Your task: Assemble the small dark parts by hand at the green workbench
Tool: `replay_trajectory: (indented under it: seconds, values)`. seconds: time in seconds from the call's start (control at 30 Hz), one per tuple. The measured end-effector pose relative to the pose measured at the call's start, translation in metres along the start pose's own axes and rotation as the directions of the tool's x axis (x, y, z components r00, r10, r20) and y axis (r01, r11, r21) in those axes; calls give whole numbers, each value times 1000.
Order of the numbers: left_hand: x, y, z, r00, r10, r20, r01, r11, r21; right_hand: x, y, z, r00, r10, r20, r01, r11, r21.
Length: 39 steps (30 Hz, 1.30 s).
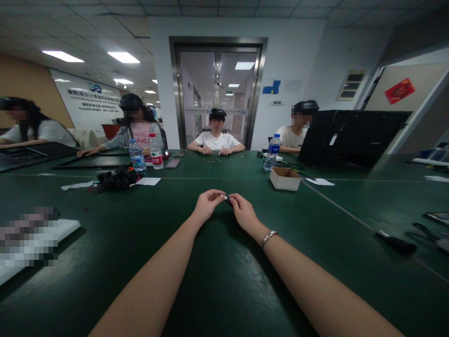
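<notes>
Out over the middle of the green table (224,262), both of my hands meet at a small silver-and-black piece (227,200), too small to name. My left hand (207,206) is closed in a pinch at its shiny silver end. The fingertips of my right hand (244,211) press around its dark end. A silver bracelet (269,238) circles my right wrist. Part of the piece is hidden behind my fingers.
An open cardboard box (285,179) and a water bottle (272,152) stand ahead on the right. Left of centre are two bottles (137,157) and a black cable heap (117,179). A large black panel (351,138) rises at right. Several people sit around the table.
</notes>
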<state>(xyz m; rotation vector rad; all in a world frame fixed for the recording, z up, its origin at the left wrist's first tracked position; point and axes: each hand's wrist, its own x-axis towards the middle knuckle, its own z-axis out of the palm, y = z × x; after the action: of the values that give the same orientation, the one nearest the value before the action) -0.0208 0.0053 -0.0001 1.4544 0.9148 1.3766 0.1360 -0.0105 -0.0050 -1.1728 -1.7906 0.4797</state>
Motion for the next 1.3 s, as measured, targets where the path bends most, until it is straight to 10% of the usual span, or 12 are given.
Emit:
replay_trajectory:
  seconds: [0.63,1.3]
  values:
    - [-1,-2,-3,980,-69,-185,148,876,459,-7,-19,-1,978,-207,-31,207,978,14]
    - [-5,7,-2,971,-64,-232,178,839,514,-8,-18,-1,968,-248,-31,246,968,-57]
